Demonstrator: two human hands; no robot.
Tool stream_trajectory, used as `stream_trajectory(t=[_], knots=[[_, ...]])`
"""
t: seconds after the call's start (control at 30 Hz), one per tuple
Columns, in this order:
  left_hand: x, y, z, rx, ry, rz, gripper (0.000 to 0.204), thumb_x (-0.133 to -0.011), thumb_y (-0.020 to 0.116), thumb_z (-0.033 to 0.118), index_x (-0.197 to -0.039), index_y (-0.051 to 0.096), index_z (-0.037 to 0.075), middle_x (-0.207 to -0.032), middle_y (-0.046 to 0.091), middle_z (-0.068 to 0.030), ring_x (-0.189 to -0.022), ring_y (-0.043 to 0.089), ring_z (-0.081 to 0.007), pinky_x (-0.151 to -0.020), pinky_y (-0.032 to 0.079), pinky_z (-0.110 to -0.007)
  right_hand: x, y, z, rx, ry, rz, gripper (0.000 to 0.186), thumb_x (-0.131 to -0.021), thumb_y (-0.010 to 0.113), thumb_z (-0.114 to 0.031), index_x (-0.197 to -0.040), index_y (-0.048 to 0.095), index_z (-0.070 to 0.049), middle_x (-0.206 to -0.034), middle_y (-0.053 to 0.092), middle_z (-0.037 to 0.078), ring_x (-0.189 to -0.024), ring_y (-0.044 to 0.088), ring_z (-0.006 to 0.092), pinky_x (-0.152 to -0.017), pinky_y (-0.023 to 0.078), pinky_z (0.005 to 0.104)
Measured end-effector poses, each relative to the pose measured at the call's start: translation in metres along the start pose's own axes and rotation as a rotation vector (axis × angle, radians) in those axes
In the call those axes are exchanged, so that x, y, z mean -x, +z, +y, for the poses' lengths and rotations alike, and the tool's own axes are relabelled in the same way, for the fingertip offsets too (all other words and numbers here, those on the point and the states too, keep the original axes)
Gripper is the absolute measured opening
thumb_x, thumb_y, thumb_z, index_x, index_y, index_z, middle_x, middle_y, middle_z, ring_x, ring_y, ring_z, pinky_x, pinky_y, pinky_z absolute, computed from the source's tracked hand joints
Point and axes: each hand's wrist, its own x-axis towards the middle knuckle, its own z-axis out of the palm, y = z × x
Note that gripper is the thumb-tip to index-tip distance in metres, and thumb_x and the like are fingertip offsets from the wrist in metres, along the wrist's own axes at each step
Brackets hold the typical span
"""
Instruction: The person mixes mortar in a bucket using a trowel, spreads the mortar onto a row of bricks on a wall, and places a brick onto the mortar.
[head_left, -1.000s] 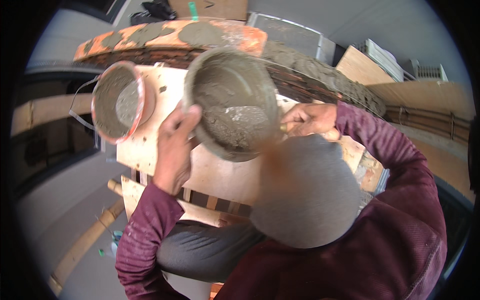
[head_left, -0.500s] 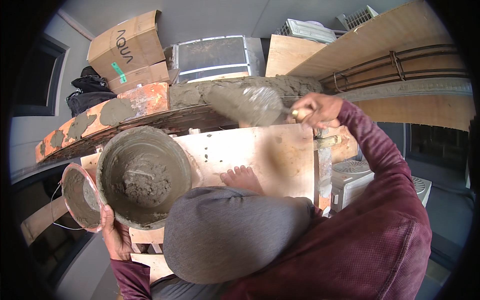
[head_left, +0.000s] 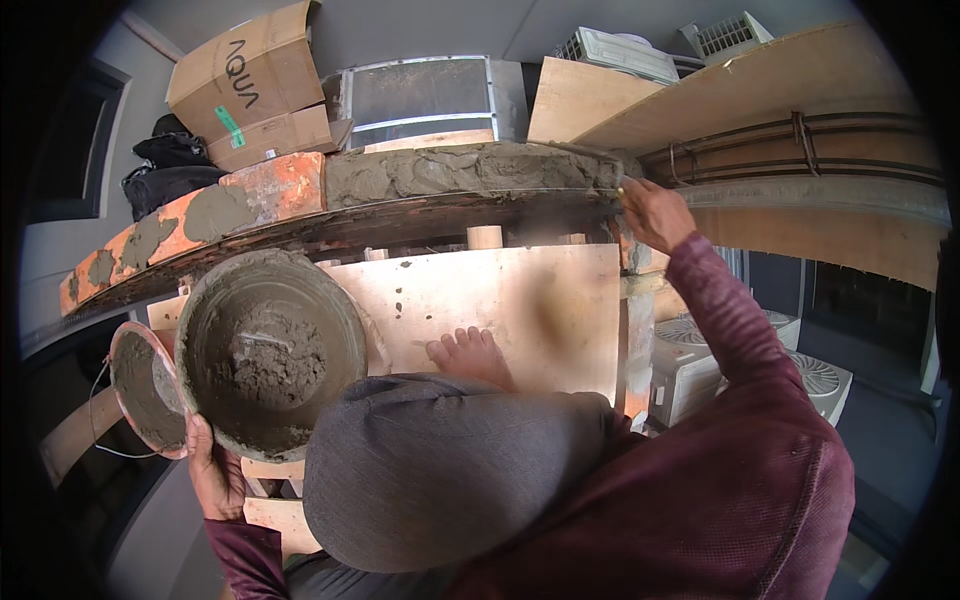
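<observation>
My right hand [head_left: 657,214] is closed around the handle of a trowel [head_left: 600,156], whose blade appears almost edge-on at the right end of a bed of wet mortar [head_left: 450,172]. This mortar coats the top of a low curved brick wall, with bare orange brick [head_left: 285,190] showing on its left part. Lower left, my left hand [head_left: 216,475] grips the near-left rim of a large round basin [head_left: 190,350] holding grey mortar [head_left: 275,365]. A smaller orange bucket [head_left: 135,440], smeared with mortar and with a wire handle, stands against the basin's left side.
A pale plywood board [head_left: 570,340] lies below the wall, with my bare foot [head_left: 470,355] on it. Beyond the wall are a cardboard box [head_left: 245,80], a black bag [head_left: 170,175] and a framed panel [head_left: 420,95]. Right are plywood formwork [head_left: 740,85], steel bars and outdoor fan units [head_left: 690,365].
My right hand has carried the trowel right and back to the wall's end, turning its blade from broadside to nearly edge-on. The left hand keeps its hold at the basin.
</observation>
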Motion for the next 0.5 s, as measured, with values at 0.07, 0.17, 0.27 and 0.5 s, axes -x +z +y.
stream_trajectory(t=[0.07,0.17,0.27,0.5], knots=[[-0.003,-0.004,-0.001,-0.005,0.013,-0.001,0.038,-0.104,0.054,0.020,-0.138,0.050,0.002,-0.133,0.060,-0.0106,-0.119,0.061,-0.0220,-0.103,0.052,-0.039,0.013,-0.028,0.004,-0.056,0.032,-0.093,0.013,-0.086,0.058,-0.014,-0.097,0.059,-0.007,-0.080,0.064,0.018,-0.071,0.065,0.0385,-0.065,0.050,0.0502],[-0.010,-0.013,0.000,-0.012,-0.004,0.011,0.038,-0.105,0.053,0.020,-0.138,0.050,0.002,-0.133,0.060,-0.0105,-0.119,0.061,-0.0217,-0.102,0.052,-0.039,0.038,-0.048,-0.004,-0.206,-0.108,-0.186,0.016,-0.091,0.056,-0.019,-0.091,0.062,-0.004,-0.063,0.062,0.017,-0.058,0.063,0.0372,-0.062,0.051,0.0496],[-0.020,-0.019,0.004,-0.028,-0.019,-0.066,0.037,-0.105,0.053,0.020,-0.137,0.051,0.002,-0.134,0.060,-0.0105,-0.118,0.062,-0.0214,-0.101,0.053,-0.038,0.033,-0.014,-0.022,0.073,-0.133,-0.453,0.022,-0.093,0.057,-0.024,-0.098,0.061,-0.003,-0.067,0.064,0.018,-0.063,0.065,0.0386,-0.065,0.053,0.0499],[-0.022,-0.024,0.003,-0.070,-0.013,-0.191,0.038,-0.105,0.053,0.020,-0.139,0.050,0.003,-0.134,0.060,-0.0102,-0.117,0.062,-0.0205,-0.100,0.053,-0.039,-0.013,0.063,0.001,0.109,-0.037,-0.343,0.031,-0.095,0.055,-0.029,-0.112,0.056,-0.004,-0.079,0.068,0.025,-0.076,0.068,0.0436,-0.072,0.053,0.0538]])
